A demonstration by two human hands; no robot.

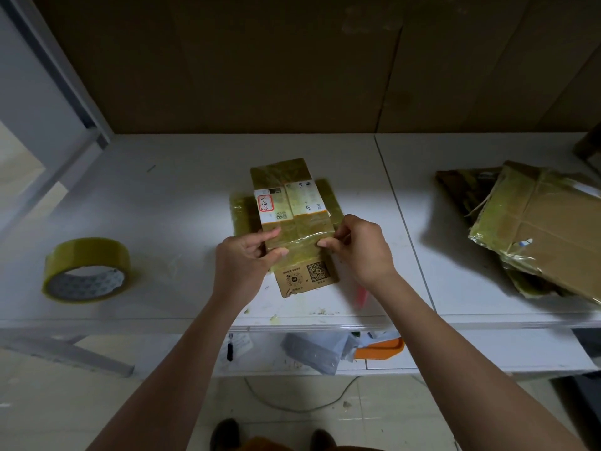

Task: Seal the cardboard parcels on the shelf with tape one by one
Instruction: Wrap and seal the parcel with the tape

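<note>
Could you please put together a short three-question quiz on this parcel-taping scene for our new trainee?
1. True or false: the tape roll lies on the shelf to the left of the small parcel.
2. Which hand pinches the tape strip at the parcel's right edge: A) left hand B) right hand?
3. Fill in: the stack of flat parcels lies at the shelf's ____ end.

Key: 1 true; 2 B; 3 right.
</note>
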